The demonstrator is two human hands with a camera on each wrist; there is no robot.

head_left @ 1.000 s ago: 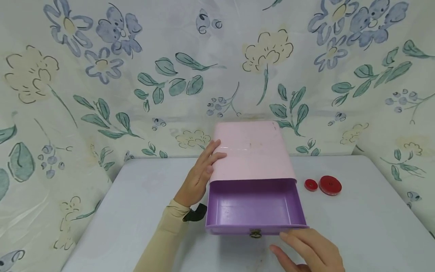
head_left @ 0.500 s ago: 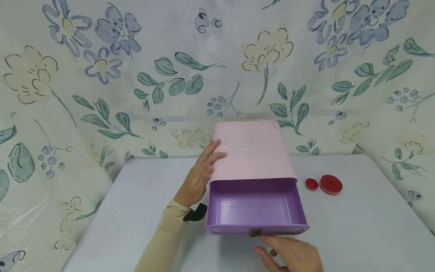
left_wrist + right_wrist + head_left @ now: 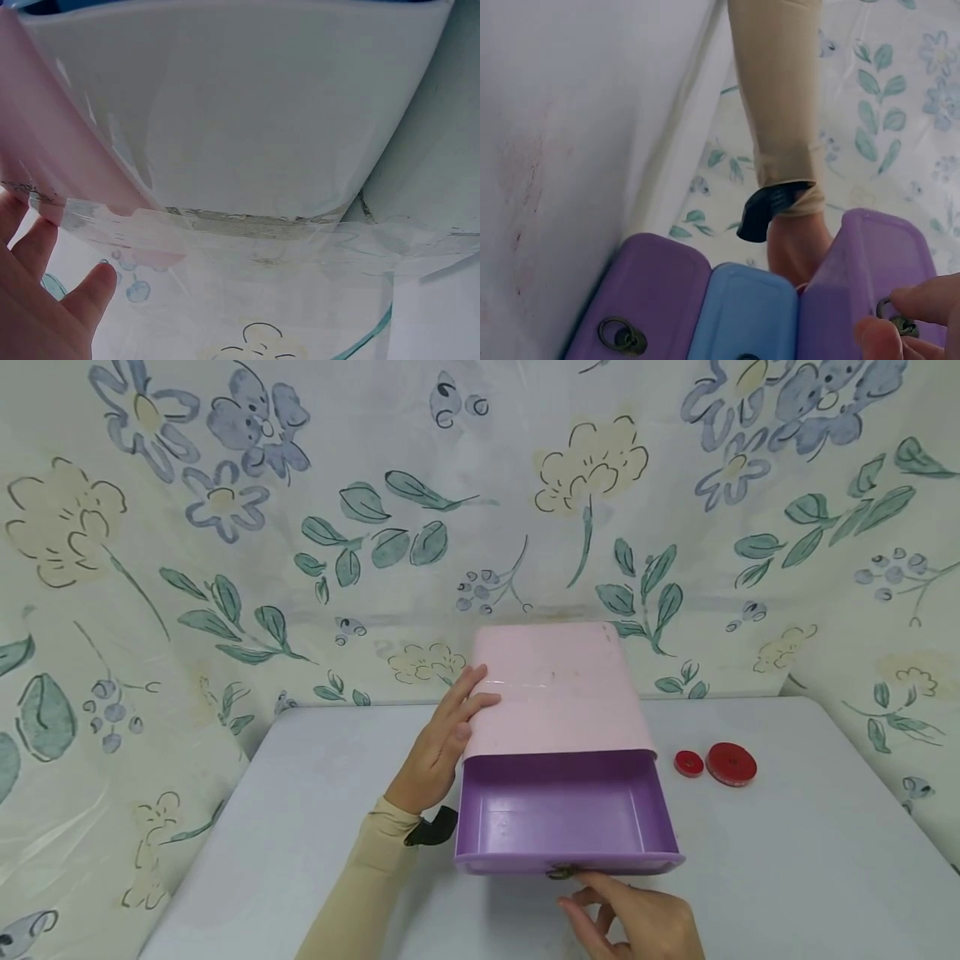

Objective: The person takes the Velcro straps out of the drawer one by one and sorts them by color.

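Observation:
A pink drawer cabinet (image 3: 555,689) stands on the table, its purple top drawer (image 3: 562,810) pulled out with a bare floor visible. My left hand (image 3: 431,756) rests along the cabinet's left side, its fingertips on the pink top edge; those fingers (image 3: 82,300) appear against the cabinet in the left wrist view too. At the drawer front, my right hand (image 3: 637,914) touches the metal ring pull (image 3: 561,872) with the index fingertip, while the thumb stands apart below. The right wrist view shows the ring raised beside that fingertip (image 3: 922,300). A blue drawer (image 3: 742,315) lies below.
Two red round discs, one small (image 3: 688,764) and one larger (image 3: 732,764), lie right of the cabinet on the white table (image 3: 810,860). A lower purple drawer (image 3: 649,292) has its own ring pull. Flowered sheeting (image 3: 300,527) hangs behind the table.
My right hand has moved left along the drawer front from its right part to the ring pull, and the ring has tilted slightly. The left hand and the drawer have stayed put.

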